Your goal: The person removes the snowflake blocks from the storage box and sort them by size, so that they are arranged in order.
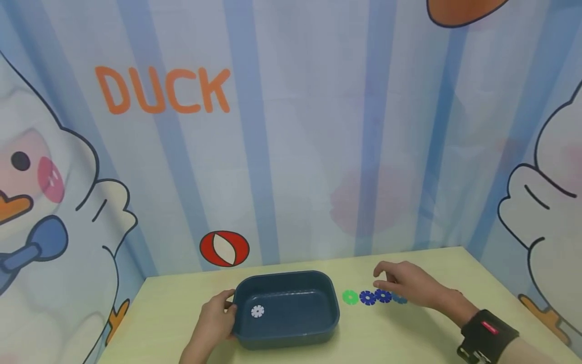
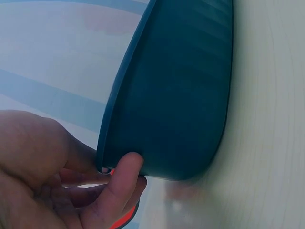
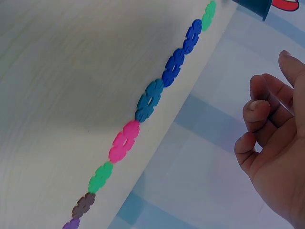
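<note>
My left hand (image 1: 212, 318) grips the left end of a dark blue rectangular basin (image 1: 297, 314); in the left wrist view a digit presses its outer wall. Inside the basin, toward the left, lies a white notched plastic disc (image 1: 257, 311). My right hand (image 1: 409, 284) hovers over the table with bent, relaxed fingers, holding nothing. Below it runs a row of similar discs: green (image 1: 350, 297), two dark blue (image 1: 368, 298), then teal (image 3: 149, 100). The right wrist view shows the row continuing with pink (image 3: 124, 141), green, brown (image 3: 84, 205) and purple discs.
The pale yellow table (image 1: 168, 313) meets a curtain (image 1: 309, 151) of blue and white stripes at its back edge. Printed on it are ducks, a red ball and the word DUCK. A black band (image 1: 488, 333) sits on my right wrist.
</note>
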A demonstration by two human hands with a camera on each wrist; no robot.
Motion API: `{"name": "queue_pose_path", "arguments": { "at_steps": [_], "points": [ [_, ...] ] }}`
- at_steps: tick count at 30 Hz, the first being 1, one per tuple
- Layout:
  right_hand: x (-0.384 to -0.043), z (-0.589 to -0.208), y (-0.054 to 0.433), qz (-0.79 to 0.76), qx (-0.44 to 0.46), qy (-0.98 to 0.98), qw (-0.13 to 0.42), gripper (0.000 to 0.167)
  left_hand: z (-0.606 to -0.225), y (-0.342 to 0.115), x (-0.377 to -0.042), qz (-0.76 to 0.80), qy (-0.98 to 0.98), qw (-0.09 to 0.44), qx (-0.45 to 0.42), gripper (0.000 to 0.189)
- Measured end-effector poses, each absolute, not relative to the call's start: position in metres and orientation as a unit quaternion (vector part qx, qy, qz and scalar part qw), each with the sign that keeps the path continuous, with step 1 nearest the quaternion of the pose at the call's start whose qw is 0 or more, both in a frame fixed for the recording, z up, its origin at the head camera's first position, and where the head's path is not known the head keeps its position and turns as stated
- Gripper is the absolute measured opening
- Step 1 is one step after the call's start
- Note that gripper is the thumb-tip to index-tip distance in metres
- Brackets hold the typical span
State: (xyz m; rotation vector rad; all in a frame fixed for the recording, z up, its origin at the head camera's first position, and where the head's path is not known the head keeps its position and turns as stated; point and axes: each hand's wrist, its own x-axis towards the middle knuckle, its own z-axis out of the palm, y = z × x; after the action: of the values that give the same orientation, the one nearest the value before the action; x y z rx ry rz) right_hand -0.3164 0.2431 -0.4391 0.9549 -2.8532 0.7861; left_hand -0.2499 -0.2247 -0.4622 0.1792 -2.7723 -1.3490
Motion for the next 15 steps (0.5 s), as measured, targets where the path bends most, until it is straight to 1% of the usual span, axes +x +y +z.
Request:
{"name": "queue_pose_path", "arguments": {
  "at_steps": [10,15],
  "points": [
    [-0.319,-0.442,0.206,0.24,0.329,-0.913,0.006,0.023,-0.464,-0.226,-0.25,-0.439,-0.896,0.021,0.059,0.046],
    [-0.319,-0.441,0.191,0.231,0.351,-0.907,0.012,0.026,-0.462,-0.226,-0.251,-0.437,-0.897,0.025,0.057,0.047]
  ]
}}
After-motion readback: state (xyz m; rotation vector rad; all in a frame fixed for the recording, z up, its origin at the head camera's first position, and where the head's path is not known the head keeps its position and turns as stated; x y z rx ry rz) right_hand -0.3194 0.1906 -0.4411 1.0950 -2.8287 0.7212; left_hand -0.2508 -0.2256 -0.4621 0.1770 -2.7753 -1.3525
